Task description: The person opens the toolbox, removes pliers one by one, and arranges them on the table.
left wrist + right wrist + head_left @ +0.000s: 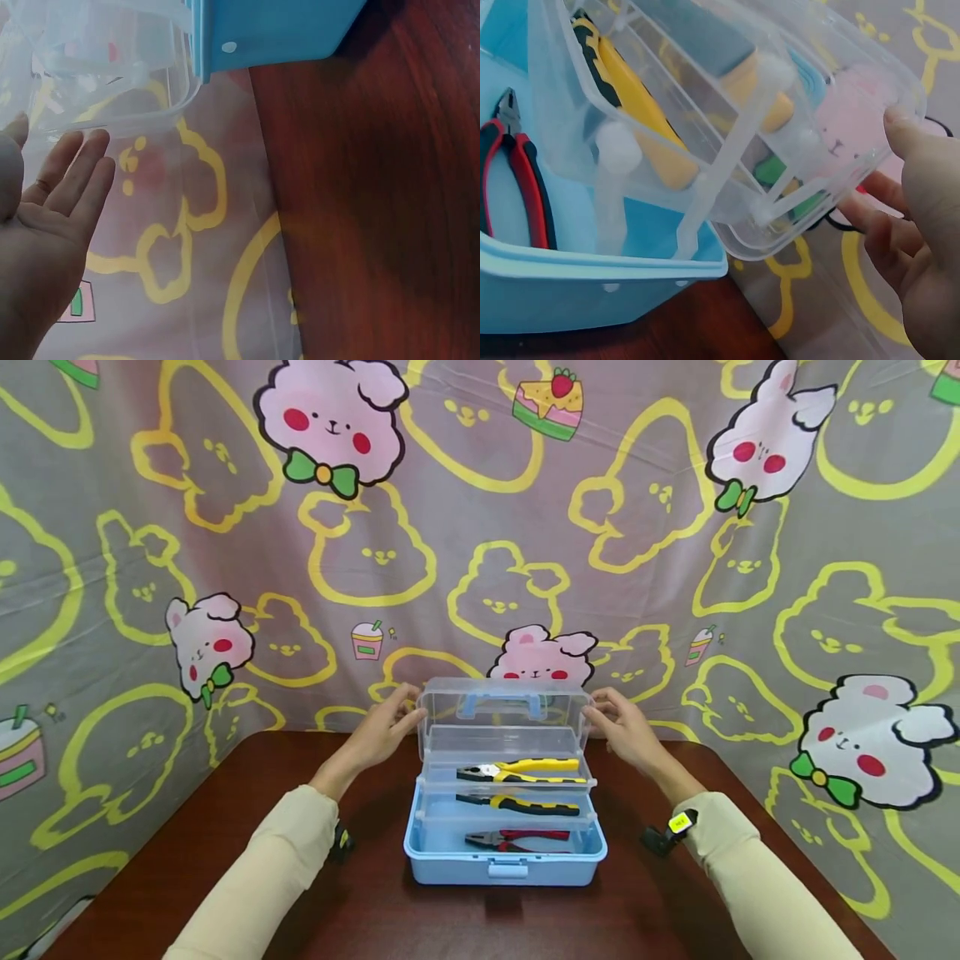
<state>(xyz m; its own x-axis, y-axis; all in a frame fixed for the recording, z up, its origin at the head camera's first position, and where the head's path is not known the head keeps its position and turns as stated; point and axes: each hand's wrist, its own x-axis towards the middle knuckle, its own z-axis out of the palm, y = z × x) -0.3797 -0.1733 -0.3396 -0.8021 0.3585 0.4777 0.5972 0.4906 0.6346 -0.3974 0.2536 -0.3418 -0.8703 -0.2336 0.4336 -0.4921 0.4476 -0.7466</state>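
A light blue toolbox (506, 870) stands open on the table, its clear lid (501, 687) raised at the back. At the lid's left edge is my left hand (378, 731); its fingers look fairly straight in the left wrist view, fingertips right by the rim. My right hand (630, 735) holds the lid's right edge, thumb on one side and bent fingers on the other. Clear trays step up inside. Yellow-handled pliers (540, 766) lie in the upper tray, black-and-yellow pliers (532, 805) in the one below. Red-handled pliers (517, 837) rest in the blue bottom.
The dark reddish-brown table (360, 902) extends around the toolbox. A grey cloth (450, 518) with cartoon animals hangs close behind the table and along both sides. White plastic hinge arms (731, 150) link the trays to the box.
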